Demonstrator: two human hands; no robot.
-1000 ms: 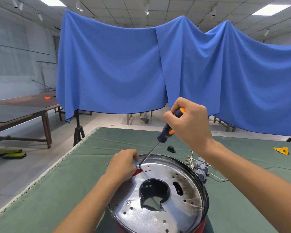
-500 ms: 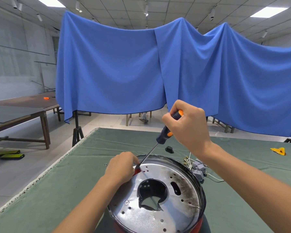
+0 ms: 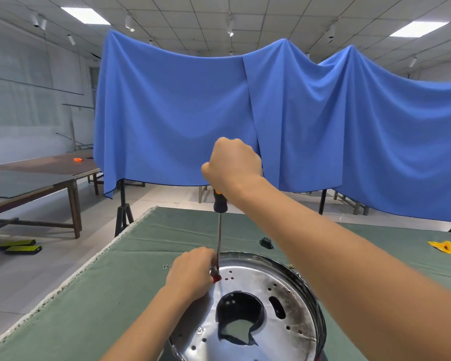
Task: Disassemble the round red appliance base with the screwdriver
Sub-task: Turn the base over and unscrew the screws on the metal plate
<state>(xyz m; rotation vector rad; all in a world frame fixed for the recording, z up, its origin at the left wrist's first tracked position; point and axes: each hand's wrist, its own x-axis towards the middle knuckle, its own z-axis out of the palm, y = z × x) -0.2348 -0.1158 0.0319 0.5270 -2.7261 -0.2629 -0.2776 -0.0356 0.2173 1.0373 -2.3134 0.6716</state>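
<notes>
1. Fingers of the right hand [image 3: 232, 162] wrap the screwdriver [image 3: 219, 222] handle, shaft near upright.
2. Left hand [image 3: 192, 273] fingers curl around the tip at the appliance base [image 3: 255, 306] rim.
3. Base sits on the green counter [image 3: 94, 290], near its front edge.

right hand [image 3: 232, 162] holds screwdriver [image 3: 220, 220] upright on appliance base [image 3: 292, 287].

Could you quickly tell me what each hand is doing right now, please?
Left hand: fingers curled at the appliance base rim beside the tip; what it pinches cannot be told.
Right hand: grips the screwdriver handle, shaft upright.
</notes>
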